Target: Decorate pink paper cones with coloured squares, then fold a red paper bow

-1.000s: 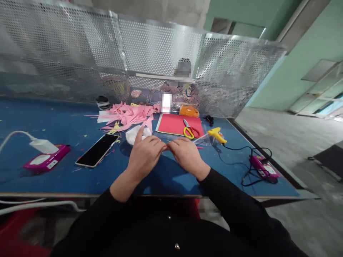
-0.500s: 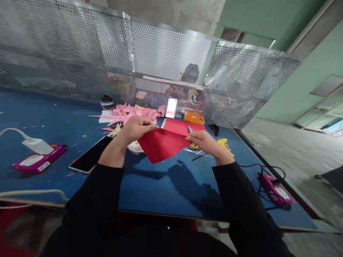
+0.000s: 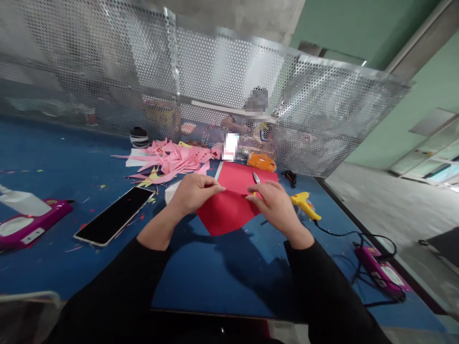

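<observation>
A red sheet of paper (image 3: 224, 215) hangs tilted above the table between my two hands. My left hand (image 3: 195, 193) pinches its upper left edge between thumb and fingers. At the right end of the same edge, the thumb and curled fingers of my right hand (image 3: 274, 205) are around the paper. Behind it lies another red sheet (image 3: 234, 177). Scissors (image 3: 256, 177) rest on that sheet, blade showing and handle mostly hidden by my right hand. A white object (image 3: 171, 192) is partly covered by my left hand.
Pink paper pieces (image 3: 175, 160) are heaped at the back left. A phone (image 3: 116, 215) and a purple power strip (image 3: 32, 224) lie left. A yellow glue gun (image 3: 304, 204) and a corded purple strip (image 3: 382, 272) are right. A perforated metal screen (image 3: 222, 67) stands behind; a person is beyond it.
Both hands and the red sheet have come slightly lower. My right hand has turned, its fingers more curled and spaced apart. The view has shifted, showing more of the glue gun.
</observation>
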Available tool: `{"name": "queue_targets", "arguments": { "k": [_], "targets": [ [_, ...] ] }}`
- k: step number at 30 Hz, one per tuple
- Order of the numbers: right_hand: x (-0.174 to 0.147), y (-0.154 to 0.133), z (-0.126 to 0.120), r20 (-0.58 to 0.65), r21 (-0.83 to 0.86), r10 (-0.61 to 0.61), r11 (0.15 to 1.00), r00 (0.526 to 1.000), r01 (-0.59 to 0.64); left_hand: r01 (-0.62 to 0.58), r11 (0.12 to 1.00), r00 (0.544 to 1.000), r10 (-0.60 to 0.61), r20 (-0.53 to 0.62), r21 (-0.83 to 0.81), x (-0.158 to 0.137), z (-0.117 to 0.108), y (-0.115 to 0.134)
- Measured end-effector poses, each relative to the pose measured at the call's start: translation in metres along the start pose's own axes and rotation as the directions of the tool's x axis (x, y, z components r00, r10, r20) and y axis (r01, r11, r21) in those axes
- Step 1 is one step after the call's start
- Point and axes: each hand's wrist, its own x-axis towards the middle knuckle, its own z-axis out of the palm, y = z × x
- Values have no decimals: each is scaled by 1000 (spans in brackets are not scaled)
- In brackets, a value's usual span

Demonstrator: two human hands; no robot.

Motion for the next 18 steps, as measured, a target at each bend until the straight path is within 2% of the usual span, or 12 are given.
{"name": "queue_targets", "arguments": {
  "k": [2,4,8,10,12,13,15,16,17,18],
  "targets": [
    [-1,-5,11,100,-36,-64,997,993,67,-15,1000,1000,14,11,14,0,6,2],
    [-1,-2,14,134,-31,-62,997,989,67,10,1000,1000,-10,13,-25,0,8,3],
    [-1,8,2,152,4,-55,998,987,55,108,985,994,-104,41,-137,1,6,3],
    [-1,14,-8,160,6,-33,999,987,32,158,974,987,-157,20,-162,2,1,-2],
    [-2,21,-17,132,-14,33,999,991,-31,220,959,966,-240,-98,-180,4,-6,-10],
    [-3,24,-21,106,-26,73,997,992,-70,245,953,937,-280,-209,-180,5,-10,-14],
    [-5,30,-26,68,-32,135,991,989,-133,222,961,841,-274,-466,-165,7,-16,-20],
    [-6,31,-27,65,-27,149,989,987,-147,186,969,800,-246,-547,-163,8,-17,-21],
    [-6,31,-27,74,-21,150,989,986,-149,139,975,792,-214,-571,-173,8,-17,-21],
    [-6,31,-26,93,-15,138,990,986,-138,95,979,820,-181,-543,-183,8,-15,-18]
  ]
}}
